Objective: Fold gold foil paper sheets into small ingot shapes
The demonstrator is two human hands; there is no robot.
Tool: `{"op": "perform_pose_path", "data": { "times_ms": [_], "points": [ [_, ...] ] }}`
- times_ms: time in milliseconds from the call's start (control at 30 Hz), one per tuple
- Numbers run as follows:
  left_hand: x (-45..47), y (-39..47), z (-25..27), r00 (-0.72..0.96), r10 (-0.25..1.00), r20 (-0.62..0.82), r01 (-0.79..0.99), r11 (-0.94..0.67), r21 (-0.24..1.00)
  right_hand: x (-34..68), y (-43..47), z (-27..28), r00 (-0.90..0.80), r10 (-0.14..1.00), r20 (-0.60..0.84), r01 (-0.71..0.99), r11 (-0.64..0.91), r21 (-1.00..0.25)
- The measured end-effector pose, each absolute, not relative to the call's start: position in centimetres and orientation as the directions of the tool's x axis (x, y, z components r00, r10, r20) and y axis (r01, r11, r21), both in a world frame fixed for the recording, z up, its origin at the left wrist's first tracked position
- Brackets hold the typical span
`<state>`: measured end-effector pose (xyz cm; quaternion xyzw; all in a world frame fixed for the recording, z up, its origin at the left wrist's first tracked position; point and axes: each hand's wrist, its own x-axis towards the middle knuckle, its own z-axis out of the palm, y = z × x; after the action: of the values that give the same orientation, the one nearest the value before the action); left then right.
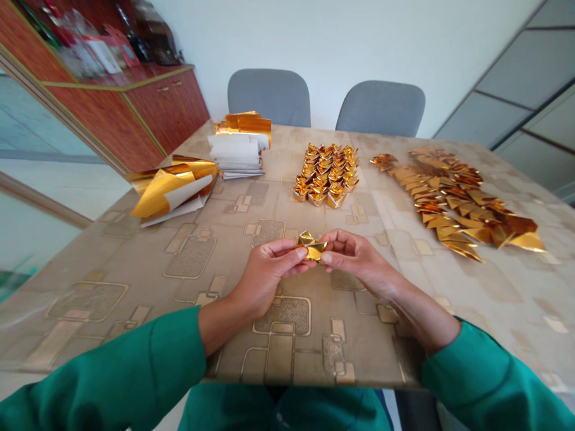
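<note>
Between both hands, above the near middle of the table, is a small folded gold paper ingot (313, 251). My left hand (274, 266) pinches its left end, thumb on the near side. My right hand (353, 260) grips the right end between thumb and fingers. The fingers behind the paper are partly hidden. Beyond the hands, rows of finished-looking gold paper ingots (326, 173) stand close together on the table. To the right lie overlapping lines of flat, pointed folded gold papers (444, 197).
A stack of paper sheets (238, 152) with gold foil on top stands at the back left. Loosely curled gold sheets (175, 191) lie beside it. The table (179, 317) has a patterned cover. Two grey chairs (269, 96) stand behind it, with a wooden cabinet (166, 108) at left.
</note>
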<state>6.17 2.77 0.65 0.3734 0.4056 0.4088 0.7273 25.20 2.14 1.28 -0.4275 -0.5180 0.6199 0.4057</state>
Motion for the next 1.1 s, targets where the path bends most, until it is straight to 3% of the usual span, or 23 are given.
{"op": "perform_pose_path", "data": {
  "times_ms": [167,367,533,867,1100],
  "points": [
    [6.1,2.8,0.6,0.329,0.917,-0.225,-0.264,0.318,0.910,25.2,2.0,1.1,-0.302,0.949,-0.090,0.021,-0.088,-0.996],
    [6.3,2.8,0.6,0.355,0.914,-0.197,-0.227,0.289,0.930,24.6,1.7,0.7,-0.178,0.983,-0.042,0.081,-0.028,-0.996],
    [6.2,3.0,0.4,0.347,0.917,-0.196,-0.230,0.286,0.930,25.1,1.9,1.4,-0.264,0.960,-0.094,0.089,-0.072,-0.993],
    [6.3,3.0,0.7,0.389,0.889,-0.242,-0.206,0.340,0.918,24.8,1.8,0.3,-0.172,0.984,-0.040,0.180,-0.009,-0.984],
    [6.2,3.4,0.7,0.310,0.891,-0.331,-0.324,0.427,0.844,24.9,1.9,0.8,-0.298,0.951,-0.084,0.158,-0.038,-0.987]
  ]
}}
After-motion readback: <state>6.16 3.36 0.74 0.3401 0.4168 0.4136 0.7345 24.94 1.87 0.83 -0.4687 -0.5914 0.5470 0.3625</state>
